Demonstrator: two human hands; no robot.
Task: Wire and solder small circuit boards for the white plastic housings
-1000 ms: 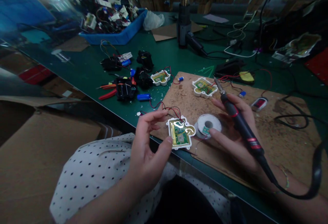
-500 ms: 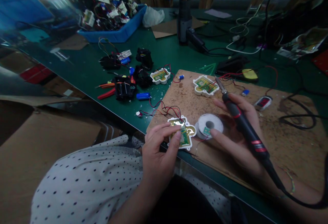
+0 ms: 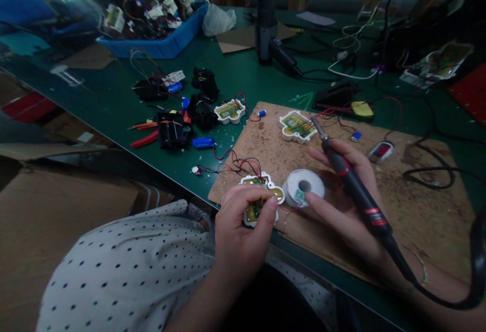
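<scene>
My right hand (image 3: 353, 195) holds a soldering iron (image 3: 355, 185) like a pen, its metal tip pointing up and away near a white-cased circuit board (image 3: 297, 126). A finger of that hand touches a small green circuit board (image 3: 300, 195) resting on the white solder spool (image 3: 314, 184). My left hand (image 3: 245, 225) pinches what looks like a thin wire between thumb and forefinger. It is over another white-cased circuit board (image 3: 279, 192) at the mat's front edge, and the fingers cover part of that board. Red and black wires (image 3: 243, 161) run from this case to a small white connector (image 3: 197, 170).
A brown board (image 3: 425, 220) lies on the green table. To the left are black housings (image 3: 174, 130), a blue cylindrical cell (image 3: 203, 142) and red-handled pliers (image 3: 144, 139). Behind stand a heat gun (image 3: 266, 33) and a full blue bin (image 3: 152, 47). A small digital meter (image 3: 381, 152) lies right.
My left fingers have lifted off the board's surface and closed into a pinch. A thin red wire now stretches toward them from the small green board. My right hand keeps its hold on the iron.
</scene>
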